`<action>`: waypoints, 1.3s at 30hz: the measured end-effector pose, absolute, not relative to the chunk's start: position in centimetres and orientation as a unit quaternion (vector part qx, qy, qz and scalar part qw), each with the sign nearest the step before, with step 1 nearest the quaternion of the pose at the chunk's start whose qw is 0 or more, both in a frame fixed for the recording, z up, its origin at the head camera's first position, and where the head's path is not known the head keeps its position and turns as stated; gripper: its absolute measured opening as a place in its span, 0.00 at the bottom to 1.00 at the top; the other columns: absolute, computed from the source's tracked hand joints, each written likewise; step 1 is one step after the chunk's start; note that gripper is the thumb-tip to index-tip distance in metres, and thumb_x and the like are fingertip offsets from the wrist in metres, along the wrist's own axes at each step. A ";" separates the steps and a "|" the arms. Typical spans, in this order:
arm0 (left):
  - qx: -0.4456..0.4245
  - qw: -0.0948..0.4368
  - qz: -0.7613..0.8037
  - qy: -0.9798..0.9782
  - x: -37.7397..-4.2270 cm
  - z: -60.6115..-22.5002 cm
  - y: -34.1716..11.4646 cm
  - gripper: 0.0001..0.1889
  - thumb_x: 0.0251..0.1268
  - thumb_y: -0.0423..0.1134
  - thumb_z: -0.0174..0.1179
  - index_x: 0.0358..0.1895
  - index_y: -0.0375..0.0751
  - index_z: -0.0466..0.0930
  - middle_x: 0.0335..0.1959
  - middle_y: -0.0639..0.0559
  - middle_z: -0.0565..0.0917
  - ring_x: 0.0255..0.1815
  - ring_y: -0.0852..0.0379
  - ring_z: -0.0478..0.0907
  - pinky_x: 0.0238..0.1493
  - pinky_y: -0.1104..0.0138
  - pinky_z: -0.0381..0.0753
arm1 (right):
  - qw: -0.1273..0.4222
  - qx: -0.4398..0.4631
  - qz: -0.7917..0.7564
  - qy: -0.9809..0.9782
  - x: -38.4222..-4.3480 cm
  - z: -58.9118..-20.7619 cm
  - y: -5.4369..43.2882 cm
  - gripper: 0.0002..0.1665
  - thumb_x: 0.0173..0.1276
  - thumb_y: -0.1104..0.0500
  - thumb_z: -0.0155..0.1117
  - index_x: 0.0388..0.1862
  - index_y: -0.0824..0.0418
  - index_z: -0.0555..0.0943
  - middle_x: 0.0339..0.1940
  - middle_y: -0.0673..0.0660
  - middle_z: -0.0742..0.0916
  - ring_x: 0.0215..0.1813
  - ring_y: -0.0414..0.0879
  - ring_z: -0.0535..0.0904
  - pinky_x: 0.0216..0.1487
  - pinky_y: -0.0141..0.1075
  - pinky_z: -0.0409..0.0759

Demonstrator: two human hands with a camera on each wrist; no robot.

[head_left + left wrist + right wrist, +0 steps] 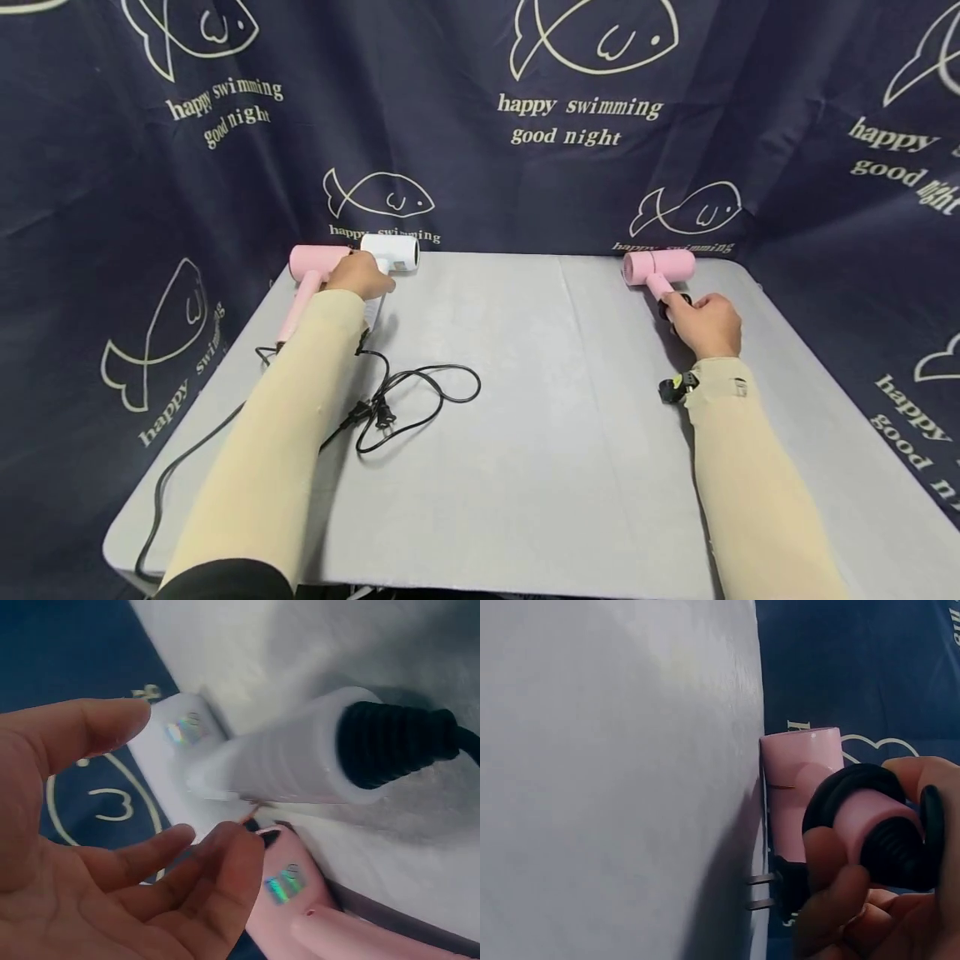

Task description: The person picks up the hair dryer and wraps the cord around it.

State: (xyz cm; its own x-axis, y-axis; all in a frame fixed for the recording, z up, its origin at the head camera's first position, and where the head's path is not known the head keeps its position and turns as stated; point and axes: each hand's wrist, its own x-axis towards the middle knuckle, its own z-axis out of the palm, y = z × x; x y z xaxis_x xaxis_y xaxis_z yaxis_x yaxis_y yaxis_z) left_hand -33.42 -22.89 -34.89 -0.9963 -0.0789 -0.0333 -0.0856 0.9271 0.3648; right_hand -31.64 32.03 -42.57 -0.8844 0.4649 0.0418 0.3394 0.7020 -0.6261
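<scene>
At the table's far right, my right hand (708, 325) grips the handle of a pink hair dryer (660, 267). Its black cord (855, 780) is wound round the handle, and a two-pin plug (791, 889) hangs beside it in the right wrist view. My left hand (358, 275) is over the far left, between a second pink hair dryer (300, 304) and a white hair dryer (390, 250). In the left wrist view, the thumb and loosely bent fingers (112, 720) spread around the white dryer's head without gripping it. The white handle (277, 757) points towards the camera.
Loose black cords (435, 375) with two plugs lie looped on the grey-white table (540, 467), left of centre. Another cord (161, 492) runs along the left edge. Dark blue curtains (465, 100) with fish drawings hang behind and at both sides.
</scene>
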 end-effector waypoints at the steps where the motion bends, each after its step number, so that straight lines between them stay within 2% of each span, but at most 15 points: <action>1: -0.049 0.015 0.177 0.983 -33.6 -35.1 -22.9 0.23 0.59 0.46 0.62 0.49 0.29 0.80 0.46 0.35 0.82 0.46 0.39 0.76 0.52 0.47 0.78 | 0.095 -0.215 0.317 -0.919 -31.6 -42.5 32.0 0.41 0.63 0.22 0.53 0.42 0.60 0.75 0.44 0.64 0.82 0.43 0.58 0.77 0.31 0.44 0.71; 4: -0.061 0.036 0.166 0.984 -33.9 -35.7 -23.0 0.22 0.58 0.44 0.61 0.49 0.30 0.80 0.47 0.34 0.83 0.46 0.38 0.78 0.55 0.45 0.79 | 0.074 -0.209 0.307 -0.925 -31.6 -42.3 32.0 0.43 0.63 0.21 0.50 0.43 0.60 0.75 0.45 0.64 0.83 0.43 0.58 0.78 0.31 0.45 0.71; 8: -0.067 0.055 0.153 0.984 -34.3 -36.3 -22.8 0.21 0.56 0.43 0.63 0.49 0.30 0.81 0.47 0.33 0.83 0.42 0.39 0.78 0.48 0.47 0.80 | 0.050 -0.202 0.285 -0.936 -31.4 -41.9 32.0 0.46 0.63 0.18 0.48 0.46 0.61 0.76 0.45 0.64 0.84 0.44 0.58 0.79 0.31 0.46 0.71; 11: -0.073 0.048 0.140 0.986 -34.6 -36.7 -22.6 0.22 0.55 0.41 0.64 0.51 0.29 0.81 0.48 0.32 0.84 0.42 0.39 0.79 0.47 0.47 0.81 | 0.038 -0.194 0.268 -0.943 -31.3 -41.5 31.9 0.50 0.61 0.16 0.47 0.48 0.62 0.77 0.46 0.65 0.84 0.44 0.60 0.79 0.31 0.47 0.72; 14: -0.067 0.037 0.127 0.989 -34.5 -37.1 -22.4 0.23 0.59 0.38 0.61 0.54 0.25 0.81 0.50 0.28 0.85 0.44 0.37 0.82 0.49 0.45 0.83 | 0.027 -0.188 0.249 -0.950 -31.0 -41.1 31.8 0.54 0.59 0.14 0.46 0.47 0.63 0.78 0.46 0.67 0.84 0.43 0.61 0.80 0.28 0.49 0.73; 18: -0.062 0.029 0.119 0.990 -33.9 -37.5 -22.1 0.23 0.62 0.35 0.56 0.56 0.23 0.80 0.51 0.27 0.85 0.46 0.36 0.84 0.50 0.45 0.85 | 0.021 -0.175 0.221 -0.959 -30.9 -40.9 31.7 0.51 0.62 0.16 0.47 0.44 0.64 0.79 0.43 0.68 0.85 0.40 0.61 0.80 0.26 0.48 0.74; 23: -0.080 0.009 0.132 0.988 -33.1 -37.8 -22.4 0.22 0.59 0.36 0.56 0.54 0.23 0.80 0.49 0.28 0.85 0.44 0.37 0.83 0.48 0.46 0.85 | 0.033 -0.142 0.211 -0.967 -31.0 -41.2 31.5 0.44 0.64 0.23 0.56 0.38 0.65 0.80 0.39 0.68 0.85 0.39 0.61 0.80 0.27 0.45 0.74; 29: -0.089 0.011 0.144 0.986 -32.5 -37.4 -22.5 0.23 0.59 0.38 0.57 0.54 0.23 0.79 0.48 0.28 0.85 0.42 0.39 0.82 0.47 0.47 0.85 | 0.012 -0.129 0.200 -0.971 -30.7 -40.8 32.0 0.44 0.62 0.21 0.59 0.39 0.64 0.79 0.38 0.67 0.85 0.38 0.61 0.80 0.27 0.47 0.74; 33: -0.093 0.017 0.159 0.983 -33.0 -37.6 -22.8 0.23 0.59 0.39 0.58 0.54 0.24 0.79 0.47 0.30 0.85 0.40 0.40 0.80 0.44 0.49 0.85 | 0.010 -0.107 0.210 -0.972 -29.7 -39.5 32.6 0.47 0.65 0.23 0.57 0.49 0.68 0.78 0.47 0.69 0.84 0.46 0.65 0.80 0.34 0.52 0.77; 35: -0.088 0.015 0.180 0.980 -33.4 -37.9 -23.1 0.24 0.58 0.39 0.60 0.54 0.24 0.79 0.46 0.30 0.84 0.40 0.40 0.79 0.43 0.50 0.83 | 0.017 -0.096 0.222 -0.970 -29.3 -38.6 32.9 0.48 0.68 0.26 0.56 0.56 0.71 0.75 0.54 0.73 0.82 0.52 0.69 0.79 0.41 0.57 0.78; 39: -0.087 0.003 0.242 0.966 -34.1 -37.7 -23.2 0.25 0.57 0.44 0.65 0.51 0.24 0.80 0.43 0.33 0.84 0.37 0.43 0.78 0.39 0.57 0.81 | 0.040 -0.080 0.246 -0.965 -29.0 -36.5 32.8 0.44 0.72 0.34 0.55 0.63 0.73 0.72 0.60 0.76 0.79 0.59 0.73 0.76 0.54 0.63 0.75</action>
